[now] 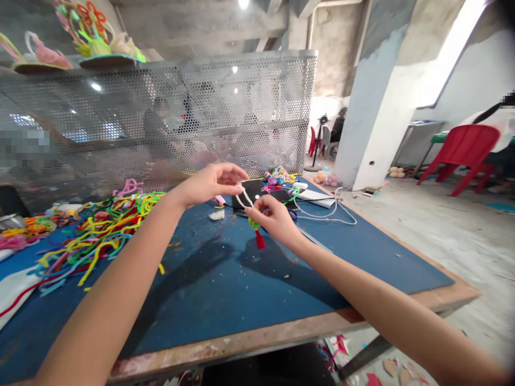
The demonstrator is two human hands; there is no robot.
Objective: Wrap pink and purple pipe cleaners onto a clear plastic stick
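Interior with a bare concrete wall (336, 48) at upper centre. A perforated metal partition (277, 107) spans the upper left to centre, behind the blue, wood-edged tabletop (241, 300). At upper right, a pillar (378, 96), grey above and pale below, stands left of a bright opening (450, 53). A red chair (469, 142) stands near the right edge, on a grey floor (450, 230) strewn with scraps (390, 367). A lamp (243, 4) glows at top centre.

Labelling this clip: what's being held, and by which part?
A red-tasselled ornament: left grip at its white loop, right grip by its green part.
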